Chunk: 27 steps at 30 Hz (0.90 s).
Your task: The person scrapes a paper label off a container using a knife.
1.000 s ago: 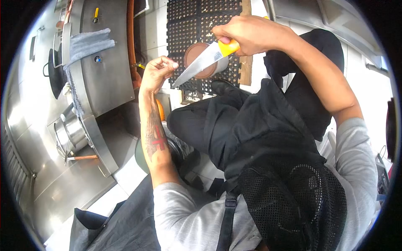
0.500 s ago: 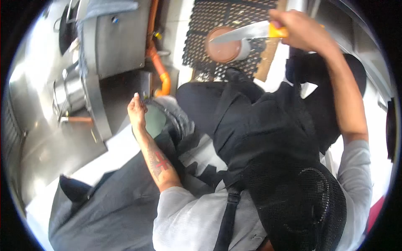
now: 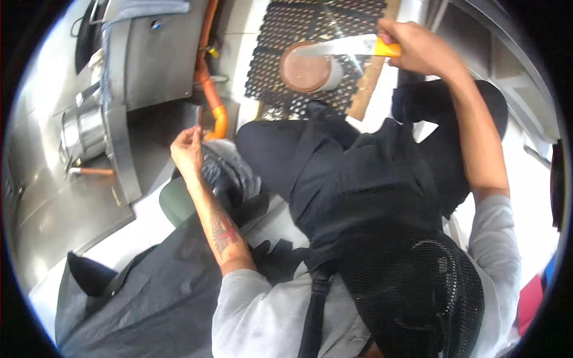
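My right hand (image 3: 412,46) is closed round the yellow handle of a wide-bladed knife (image 3: 352,45). The blade points left, and its tip appears over the brown round top of a container (image 3: 305,68) on the black mat. At the left, my left hand (image 3: 188,149) has its fingertips pinched together beside the dark plastic bag (image 3: 230,170). Whatever those fingers hold, if anything, is too small to make out. Below that hand is a green rounded bin (image 3: 173,203).
A steel counter (image 3: 158,65) with a grey cloth (image 3: 149,8) stands at the left, an orange pipe (image 3: 212,98) beside it. A steel pot (image 3: 83,132) is farther left. The perforated mat (image 3: 265,77) lies ahead, and black sheeting (image 3: 161,286) spreads at the lower left.
My left hand has moved down and left, away from the knife. My right hand has carried the knife to the right, and the blade now lies nearly level. The view has shifted.
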### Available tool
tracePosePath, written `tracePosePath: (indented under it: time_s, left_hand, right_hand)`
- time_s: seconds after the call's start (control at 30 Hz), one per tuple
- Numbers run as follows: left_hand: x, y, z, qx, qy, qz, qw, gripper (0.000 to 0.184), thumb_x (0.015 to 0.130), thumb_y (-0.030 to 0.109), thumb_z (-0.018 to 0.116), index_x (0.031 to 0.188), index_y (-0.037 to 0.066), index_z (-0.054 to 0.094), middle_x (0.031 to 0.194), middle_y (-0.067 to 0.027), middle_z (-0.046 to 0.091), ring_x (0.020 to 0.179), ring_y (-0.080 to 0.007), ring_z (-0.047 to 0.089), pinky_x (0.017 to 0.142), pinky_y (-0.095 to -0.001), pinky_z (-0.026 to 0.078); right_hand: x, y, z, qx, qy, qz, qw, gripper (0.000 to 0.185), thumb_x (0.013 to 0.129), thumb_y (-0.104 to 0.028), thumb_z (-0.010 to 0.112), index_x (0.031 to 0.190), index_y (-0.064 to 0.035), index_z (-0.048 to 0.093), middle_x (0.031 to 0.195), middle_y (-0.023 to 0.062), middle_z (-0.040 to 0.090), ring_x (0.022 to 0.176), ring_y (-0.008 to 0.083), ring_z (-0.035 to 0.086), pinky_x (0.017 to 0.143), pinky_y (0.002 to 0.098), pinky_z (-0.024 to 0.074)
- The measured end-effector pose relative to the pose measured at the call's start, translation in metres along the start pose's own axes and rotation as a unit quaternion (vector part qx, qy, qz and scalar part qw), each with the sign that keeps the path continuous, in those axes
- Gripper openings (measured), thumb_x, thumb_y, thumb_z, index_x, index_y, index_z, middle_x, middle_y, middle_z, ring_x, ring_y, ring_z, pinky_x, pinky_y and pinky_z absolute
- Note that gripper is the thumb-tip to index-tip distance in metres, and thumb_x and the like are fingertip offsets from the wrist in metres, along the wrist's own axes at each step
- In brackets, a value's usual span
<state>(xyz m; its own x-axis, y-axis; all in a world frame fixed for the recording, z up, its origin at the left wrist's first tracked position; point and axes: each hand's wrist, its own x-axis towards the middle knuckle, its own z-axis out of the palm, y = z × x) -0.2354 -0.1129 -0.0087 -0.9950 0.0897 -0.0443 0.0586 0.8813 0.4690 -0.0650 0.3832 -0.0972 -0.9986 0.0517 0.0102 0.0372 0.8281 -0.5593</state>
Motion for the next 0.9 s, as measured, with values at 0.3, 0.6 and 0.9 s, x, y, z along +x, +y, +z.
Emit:
tracePosePath:
  time_s: [0.3, 0.6, 0.9]
  left_hand:
    - [0.042, 0.078, 0.268, 0.190, -0.194, 0.136, 0.953, 0.050, 0.080, 0.033, 0.076, 0.125, 0.013, 0.066, 0.114, -0.0163, 0.070, 0.101, -0.0349, 0.069, 0.088, -0.0431, 0.054]
    - [0.044, 0.088, 0.380, 0.301, -0.202, 0.214, 0.907, 0.051, 0.075, 0.038, 0.079, 0.110, 0.004, 0.062, 0.104, -0.0219, 0.070, 0.096, -0.0404, 0.068, 0.085, -0.0464, 0.055]
    - [0.099, 0.071, 0.342, 0.189, -0.213, 0.166, 0.944, 0.042, 0.069, 0.041, 0.085, 0.074, 0.004, 0.066, 0.079, -0.0186, 0.070, 0.070, -0.0311, 0.069, 0.067, -0.0406, 0.054]
  right_hand:
    - [-0.009, -0.008, -0.022, 0.064, 0.054, 0.117, 0.990, 0.028, 0.090, -0.023, 0.063, 0.106, -0.0016, 0.054, 0.092, 0.0264, 0.066, 0.092, 0.0441, 0.065, 0.077, 0.0510, 0.0502]
    - [0.010, 0.032, 0.011, 0.013, 0.038, 0.128, 0.991, 0.052, 0.086, -0.013, 0.069, 0.133, -0.0110, 0.047, 0.102, 0.0215, 0.069, 0.099, 0.0399, 0.067, 0.083, 0.0485, 0.0527]
    - [0.020, 0.042, 0.010, 0.040, 0.024, 0.127, 0.991, 0.052, 0.088, -0.013, 0.067, 0.135, -0.0057, 0.049, 0.099, 0.0240, 0.069, 0.095, 0.0384, 0.068, 0.080, 0.0487, 0.0528]
